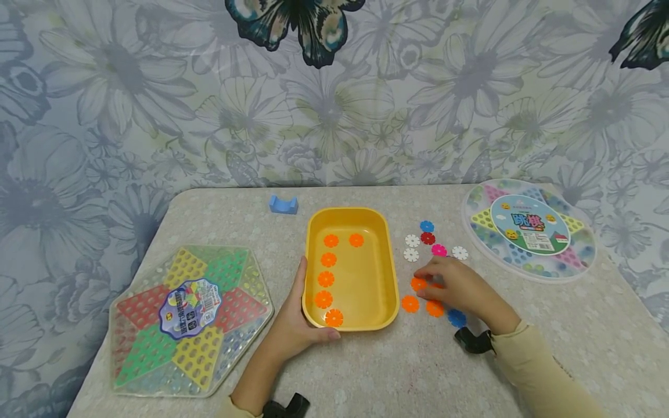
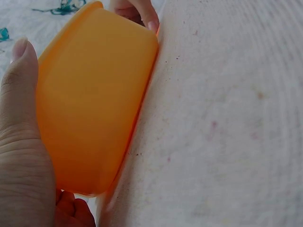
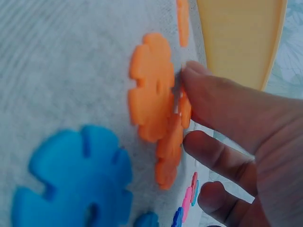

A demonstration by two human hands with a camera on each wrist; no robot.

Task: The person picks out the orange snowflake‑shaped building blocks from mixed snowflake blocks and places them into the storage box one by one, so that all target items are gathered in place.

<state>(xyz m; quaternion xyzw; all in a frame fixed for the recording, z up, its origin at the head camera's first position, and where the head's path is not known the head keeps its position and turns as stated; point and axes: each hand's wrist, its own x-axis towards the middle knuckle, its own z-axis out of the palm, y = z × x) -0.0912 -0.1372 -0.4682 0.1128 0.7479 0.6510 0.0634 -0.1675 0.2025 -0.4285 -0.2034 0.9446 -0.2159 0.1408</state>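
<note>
My left hand grips the yellow plastic tray at its near left corner, thumb along the front wall and fingers along the left side. Inside the tray, several orange snowflake discs make a column on the left, with one orange disc at the upper right. Right of the tray, my right hand pinches an orange snowflake disc at table level between thumb and index fingertip. Close by are other orange discs and a blue disc, some partly covered by the hand.
White discs, a red disc, a pink disc and another blue disc lie beyond the right hand. A hexagonal game box lies left, a round game box far right, a light-blue bracket at the back.
</note>
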